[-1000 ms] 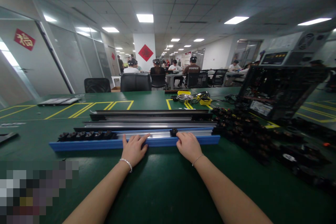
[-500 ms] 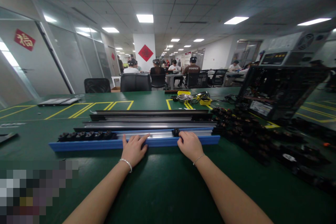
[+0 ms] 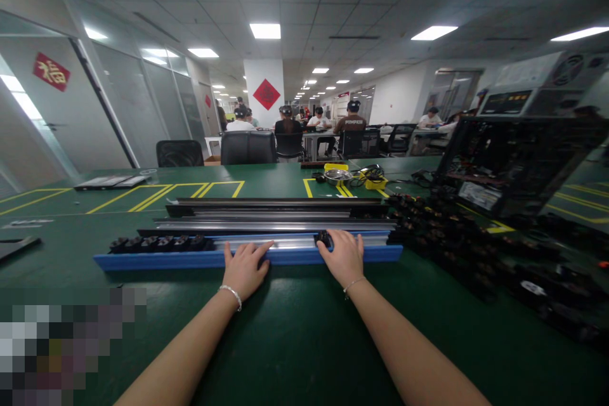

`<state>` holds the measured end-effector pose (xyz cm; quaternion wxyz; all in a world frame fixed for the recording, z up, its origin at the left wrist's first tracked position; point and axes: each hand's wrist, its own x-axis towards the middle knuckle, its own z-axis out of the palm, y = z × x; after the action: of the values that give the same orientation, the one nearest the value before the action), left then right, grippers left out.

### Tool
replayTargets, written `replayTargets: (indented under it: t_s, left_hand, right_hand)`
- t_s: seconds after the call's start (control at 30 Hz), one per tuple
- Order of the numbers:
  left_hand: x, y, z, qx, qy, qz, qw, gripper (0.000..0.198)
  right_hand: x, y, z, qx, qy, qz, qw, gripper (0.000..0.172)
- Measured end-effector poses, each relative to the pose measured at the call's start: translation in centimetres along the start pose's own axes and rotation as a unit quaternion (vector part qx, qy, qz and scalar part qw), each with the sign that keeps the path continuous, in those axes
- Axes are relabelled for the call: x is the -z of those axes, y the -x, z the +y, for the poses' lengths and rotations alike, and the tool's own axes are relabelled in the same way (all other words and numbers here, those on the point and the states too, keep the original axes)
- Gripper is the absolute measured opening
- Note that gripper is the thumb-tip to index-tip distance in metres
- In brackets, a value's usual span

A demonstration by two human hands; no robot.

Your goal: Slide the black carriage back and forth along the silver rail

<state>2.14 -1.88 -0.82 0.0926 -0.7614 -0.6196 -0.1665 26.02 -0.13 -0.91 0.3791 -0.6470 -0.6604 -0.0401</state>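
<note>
A single black module (image 3: 323,236) sat in the channel of the blue rail (image 3: 162,262), over its silvery strip, right of the rail's middle. It lay at the thumb and forefinger of the right hand (image 3: 343,259), just to the left of the palm, so that hand was clearly the nearer. Its fingers were partly curled and touching the module; whether they pinched it or only pressed on it, I could not tell. The left hand (image 3: 245,266) was spread open on the rail, holding nothing that showed. The rail's long axis ran left to right across the front of both hands, and in line along it, well apart from the single module, stood a row of black modules (image 3: 164,242) at the left end, beyond the left hand. Dark rails (image 3: 276,226) lay behind, roughly parallel.
</note>
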Motion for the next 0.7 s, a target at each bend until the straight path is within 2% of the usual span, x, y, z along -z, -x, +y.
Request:
replayTargets:
  t_s: [0.23, 0.7]
  left_hand:
    - [0.00, 0.09, -0.12, -0.004, -0.002, 0.005, 1.000, 0.044]
    - [0.01, 0.06, -0.06, 0.001, -0.005, 0.001, 1.000, 0.044]
  right_hand:
    - [-0.02, -0.12, -0.34, -0.013, 0.002, -0.001, 1.000, 0.028]
    - [0.27, -0.17, 0.33, -0.006, 0.024, 0.005, 1.000, 0.030]
